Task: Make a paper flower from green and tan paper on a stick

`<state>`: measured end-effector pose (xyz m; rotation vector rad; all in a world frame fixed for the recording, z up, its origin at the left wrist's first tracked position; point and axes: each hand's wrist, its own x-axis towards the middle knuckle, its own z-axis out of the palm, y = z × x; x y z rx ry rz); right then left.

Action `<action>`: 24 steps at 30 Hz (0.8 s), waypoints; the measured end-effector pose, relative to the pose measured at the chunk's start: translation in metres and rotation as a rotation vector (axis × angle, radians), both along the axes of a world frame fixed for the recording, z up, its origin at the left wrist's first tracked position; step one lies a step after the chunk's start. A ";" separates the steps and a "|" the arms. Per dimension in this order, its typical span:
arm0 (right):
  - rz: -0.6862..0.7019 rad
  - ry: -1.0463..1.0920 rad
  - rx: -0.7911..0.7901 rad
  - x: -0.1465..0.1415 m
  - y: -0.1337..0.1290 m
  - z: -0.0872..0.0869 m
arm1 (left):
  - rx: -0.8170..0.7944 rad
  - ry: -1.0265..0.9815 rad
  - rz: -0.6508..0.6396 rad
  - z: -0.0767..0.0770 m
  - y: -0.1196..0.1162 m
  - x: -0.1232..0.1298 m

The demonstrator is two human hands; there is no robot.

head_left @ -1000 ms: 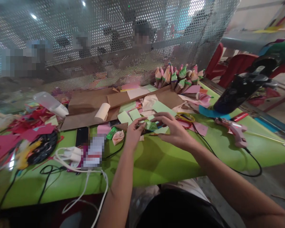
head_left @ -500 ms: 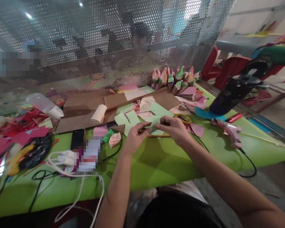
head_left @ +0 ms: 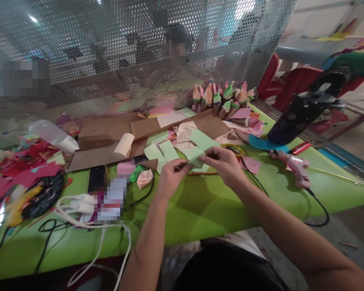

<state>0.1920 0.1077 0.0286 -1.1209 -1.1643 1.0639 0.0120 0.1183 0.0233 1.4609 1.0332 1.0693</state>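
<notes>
Between my two hands is a small piece of light green paper (head_left: 196, 161), held just above the green tabletop (head_left: 200, 210). My left hand (head_left: 172, 174) pinches its left end with thumb and fingers. At the other end, my right hand (head_left: 226, 163) grips it the same way. Just beyond my fingers lie loose light green paper strips (head_left: 203, 139) and a crumpled pale pink sheet (head_left: 185, 132). A small pink paper swirl (head_left: 144, 178) on a cone and a green one (head_left: 136, 173) rest to the left of my left hand.
Paper cones with coloured swirls (head_left: 227, 95) stand in a cluster at the back. Right of my hands lie a pink glue gun (head_left: 294, 165) with its cord and a black tumbler (head_left: 294, 117). Brown paper (head_left: 109, 129), a phone (head_left: 112, 200) and white cables (head_left: 79, 216) occupy the left.
The green paper piece between my fingers now shows more of its flat face, tilted differently. Both hands keep their pinch in nearly the same place. The view has shifted slightly.
</notes>
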 end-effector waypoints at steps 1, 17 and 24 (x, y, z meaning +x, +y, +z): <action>0.008 0.014 -0.005 0.000 0.000 0.000 | -0.004 0.000 0.004 0.000 0.000 0.000; 0.043 0.087 -0.020 0.001 0.002 -0.005 | 0.008 0.019 -0.029 0.003 0.000 0.002; 0.047 0.075 -0.029 0.002 0.003 -0.006 | 0.025 0.045 -0.007 0.000 0.000 0.001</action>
